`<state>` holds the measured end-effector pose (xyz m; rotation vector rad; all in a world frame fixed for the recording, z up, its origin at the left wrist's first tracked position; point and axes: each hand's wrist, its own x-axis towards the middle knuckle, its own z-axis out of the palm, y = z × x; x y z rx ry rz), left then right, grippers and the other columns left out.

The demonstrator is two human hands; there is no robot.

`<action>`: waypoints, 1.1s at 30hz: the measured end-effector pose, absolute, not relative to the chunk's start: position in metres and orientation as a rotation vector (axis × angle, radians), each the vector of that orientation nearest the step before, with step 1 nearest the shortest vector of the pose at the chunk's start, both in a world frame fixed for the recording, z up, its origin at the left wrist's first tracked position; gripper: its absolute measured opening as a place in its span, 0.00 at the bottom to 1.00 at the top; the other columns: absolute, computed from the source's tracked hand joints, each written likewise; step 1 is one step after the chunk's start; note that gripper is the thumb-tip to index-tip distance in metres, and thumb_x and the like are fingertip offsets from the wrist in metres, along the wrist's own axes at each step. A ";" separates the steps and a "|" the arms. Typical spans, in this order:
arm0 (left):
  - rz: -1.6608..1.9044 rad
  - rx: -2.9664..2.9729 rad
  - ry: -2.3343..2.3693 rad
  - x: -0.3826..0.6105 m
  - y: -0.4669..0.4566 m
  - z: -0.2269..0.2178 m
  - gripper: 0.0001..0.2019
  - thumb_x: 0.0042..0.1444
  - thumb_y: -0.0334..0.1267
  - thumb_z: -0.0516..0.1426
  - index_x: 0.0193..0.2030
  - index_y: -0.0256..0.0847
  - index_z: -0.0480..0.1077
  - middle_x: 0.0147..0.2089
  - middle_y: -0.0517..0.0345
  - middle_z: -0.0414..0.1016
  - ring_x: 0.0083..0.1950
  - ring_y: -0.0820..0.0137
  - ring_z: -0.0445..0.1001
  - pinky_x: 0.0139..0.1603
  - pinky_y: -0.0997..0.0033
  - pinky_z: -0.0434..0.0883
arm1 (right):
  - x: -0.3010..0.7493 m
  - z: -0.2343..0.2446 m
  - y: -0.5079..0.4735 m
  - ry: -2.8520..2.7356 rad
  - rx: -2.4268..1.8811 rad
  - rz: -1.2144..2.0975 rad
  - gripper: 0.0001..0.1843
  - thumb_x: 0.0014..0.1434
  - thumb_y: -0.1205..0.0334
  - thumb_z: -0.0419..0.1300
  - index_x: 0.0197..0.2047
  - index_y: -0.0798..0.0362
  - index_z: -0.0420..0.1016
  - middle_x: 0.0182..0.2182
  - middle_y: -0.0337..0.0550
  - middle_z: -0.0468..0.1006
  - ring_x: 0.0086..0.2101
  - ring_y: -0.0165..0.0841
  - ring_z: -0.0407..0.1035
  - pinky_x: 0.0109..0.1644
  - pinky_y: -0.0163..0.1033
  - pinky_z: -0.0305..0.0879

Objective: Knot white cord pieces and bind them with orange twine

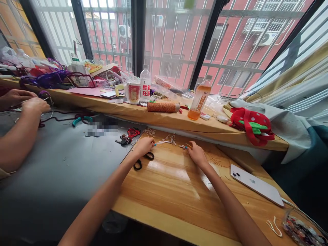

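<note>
My left hand point(145, 147) is closed near the back edge of the wooden board, its fingertips pinching one end of a white cord point(164, 141). Loose pale strands fan out at the cord's far end. Across from it, my right hand point(197, 153) is also closed, with a small pale-and-reddish piece point(182, 147) at its fingertips, too small to name. A spot of blue shows at the fingertips of each hand. Below my left wrist lie scissors point(138, 165) with black handles, their blades hidden. Thin orange thread point(217, 160) lies beside my right hand.
A spool of orange cord point(162, 107), a water bottle point(145, 85) and a tea bottle point(200, 99) stand on the ledge. A phone point(256, 184) and a box of beads point(302, 227) are at the right. Another person's hands point(36, 104) work at the left, near teal pliers point(81, 120).
</note>
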<state>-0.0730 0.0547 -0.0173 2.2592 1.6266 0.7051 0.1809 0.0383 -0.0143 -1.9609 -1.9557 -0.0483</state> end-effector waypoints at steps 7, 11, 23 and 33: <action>0.966 1.803 1.219 -0.074 0.053 -0.006 0.10 0.47 0.36 0.51 0.35 0.36 0.67 0.28 0.58 0.68 0.22 0.77 0.63 0.19 0.80 0.61 | 0.174 -0.006 -0.005 -2.042 -1.810 -0.285 0.16 0.55 0.60 0.49 0.48 0.52 0.62 0.38 0.47 0.71 0.30 0.35 0.68 0.26 0.35 0.56; 0.915 1.720 1.007 -0.058 0.037 0.003 0.12 0.47 0.39 0.51 0.38 0.36 0.64 0.28 0.61 0.64 0.19 0.82 0.58 0.17 0.83 0.58 | 0.158 -0.002 -0.027 -2.142 -1.591 -0.160 0.17 0.56 0.57 0.48 0.49 0.50 0.60 0.36 0.43 0.70 0.28 0.31 0.68 0.26 0.33 0.57; 0.676 1.836 0.850 -0.027 0.015 -0.005 0.13 0.48 0.42 0.50 0.35 0.34 0.65 0.22 0.64 0.61 0.22 0.79 0.58 0.20 0.81 0.57 | 0.143 0.000 -0.038 -2.318 -1.633 -0.067 0.11 0.58 0.61 0.45 0.34 0.51 0.68 0.32 0.39 0.70 0.28 0.28 0.66 0.27 0.31 0.52; 1.155 1.821 1.294 -0.047 0.041 -0.009 0.10 0.48 0.37 0.49 0.33 0.35 0.68 0.26 0.61 0.67 0.25 0.77 0.61 0.25 0.79 0.58 | 0.141 -0.019 -0.034 -2.281 -1.395 0.121 0.20 0.55 0.58 0.49 0.50 0.55 0.56 0.43 0.51 0.63 0.41 0.36 0.63 0.43 0.42 0.61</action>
